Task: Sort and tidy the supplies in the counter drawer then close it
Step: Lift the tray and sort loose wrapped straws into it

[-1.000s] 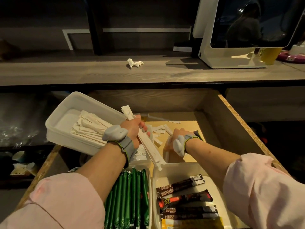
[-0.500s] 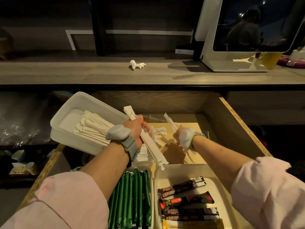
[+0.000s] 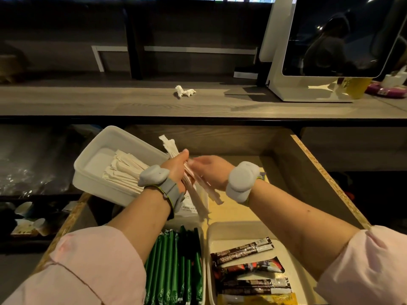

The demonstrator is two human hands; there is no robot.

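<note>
Right hand [image 3: 210, 171] has crossed from over the drawer floor to meet the left hand [image 3: 176, 170], which stays where it was above the drawer's left half. Right-hand fingers are curled round a single wrapped stick [image 3: 212, 192]; its upper end is blurred against the left hand's load and its lower end juts out below the palm. Whether that stick already touches the load cannot be told.

Left hand is clenched round a bundle of white paper-wrapped sticks [image 3: 170, 147], held tilted, tops leaning away to the left and tails hanging toward the near containers.

The open wooden drawer [image 3: 330, 181] is pulled out under the grey wood-grain counter [image 3: 110, 102]. A white rectangular plastic tray [image 3: 88, 172] sits tilted at the drawer's far-left corner, unmoved, with more flat paper-wrapped sticks [image 3: 123, 170] inside. Nearest the camera, green stick sachets [image 3: 174, 271] stand in one white container; just beside it on the right, brown and black sachets [image 3: 242, 249] lie in another.
</note>
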